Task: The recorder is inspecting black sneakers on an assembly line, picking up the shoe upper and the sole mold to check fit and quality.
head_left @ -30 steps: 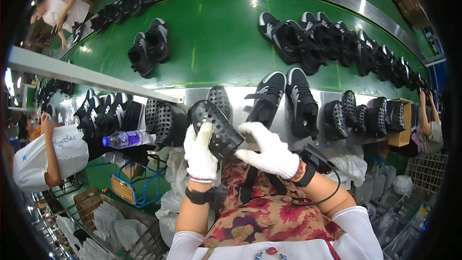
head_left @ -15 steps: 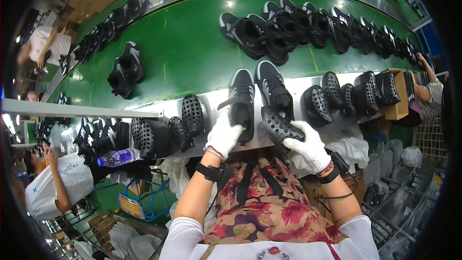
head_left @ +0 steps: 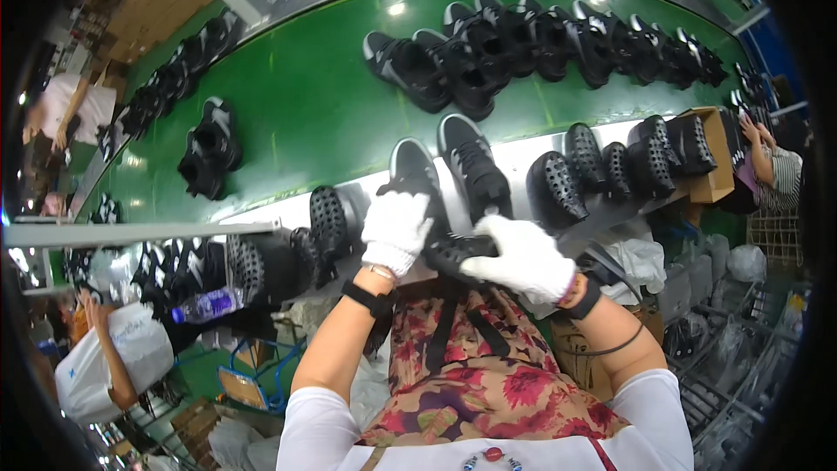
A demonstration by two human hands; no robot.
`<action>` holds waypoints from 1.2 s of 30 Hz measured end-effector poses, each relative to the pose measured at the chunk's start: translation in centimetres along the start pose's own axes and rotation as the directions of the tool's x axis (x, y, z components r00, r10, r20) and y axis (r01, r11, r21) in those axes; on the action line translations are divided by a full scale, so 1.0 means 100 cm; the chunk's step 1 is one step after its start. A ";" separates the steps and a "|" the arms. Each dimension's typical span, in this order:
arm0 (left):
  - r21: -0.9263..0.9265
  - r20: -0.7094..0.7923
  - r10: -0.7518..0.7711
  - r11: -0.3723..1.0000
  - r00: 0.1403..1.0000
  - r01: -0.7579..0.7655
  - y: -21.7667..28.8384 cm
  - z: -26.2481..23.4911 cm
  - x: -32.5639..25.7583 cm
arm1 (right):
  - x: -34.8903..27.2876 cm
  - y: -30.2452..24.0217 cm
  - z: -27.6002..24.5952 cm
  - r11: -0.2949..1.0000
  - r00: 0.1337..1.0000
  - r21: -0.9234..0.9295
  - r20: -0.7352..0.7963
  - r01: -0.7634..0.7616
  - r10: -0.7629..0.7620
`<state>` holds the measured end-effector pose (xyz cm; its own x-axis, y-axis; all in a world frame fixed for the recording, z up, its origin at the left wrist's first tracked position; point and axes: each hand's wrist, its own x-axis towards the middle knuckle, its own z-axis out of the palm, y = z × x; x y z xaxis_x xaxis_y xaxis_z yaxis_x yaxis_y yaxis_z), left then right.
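Note:
Two black sneakers with grey toes lie side by side before me, toes pointing away: a left sneaker (head_left: pixel 413 166) and a right sneaker (head_left: pixel 475 166). My left hand (head_left: pixel 396 228), in a white glove, is closed on the upper of the left sneaker, fingers curled near its strap. My white-gloved right hand (head_left: pixel 529 260) grips a black perforated shoe tree (head_left: pixel 452 255) at the heel end of the left sneaker. The glove partly covers the shoe tree, and how far it sits inside the opening is hidden.
More perforated shoe trees (head_left: pixel 558 185) stand along the metal ledge on the right, beside a cardboard box (head_left: pixel 717 157). Rows of sneakers (head_left: pixel 462 65) line the green belt (head_left: pixel 301 105). A bottle (head_left: pixel 207 305) lies at left, below a white bar (head_left: pixel 139 232). Other people work at both sides.
My right hand has brought the shoe tree leftward, from behind the right sneaker to the left sneaker's heel. My left hand has shifted up the left sneaker. The whole view has swung slightly.

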<state>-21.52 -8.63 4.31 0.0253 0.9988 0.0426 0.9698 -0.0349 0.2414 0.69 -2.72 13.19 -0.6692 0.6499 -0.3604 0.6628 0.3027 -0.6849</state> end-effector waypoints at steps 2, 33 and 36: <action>-0.009 0.009 0.014 1.000 1.000 -0.014 -0.006 0.007 -0.004 | 0.013 -0.012 0.010 0.993 0.994 -0.061 -0.035 0.106 -0.108; -0.373 0.083 -0.773 0.561 0.629 0.739 0.011 0.044 -0.041 | 0.095 0.022 0.089 0.984 0.998 0.171 -0.024 -0.050 0.055; -0.228 -0.315 -0.429 0.900 0.847 0.371 0.006 0.045 -0.042 | 0.096 0.040 0.101 0.939 0.934 0.275 -0.340 0.208 -0.107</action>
<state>-19.96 -12.71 -0.05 -0.4711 0.8495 0.2375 0.8268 0.3315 0.4544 -6.48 -2.28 0.56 -0.5820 0.8118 -0.0481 0.3906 0.2271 -0.8921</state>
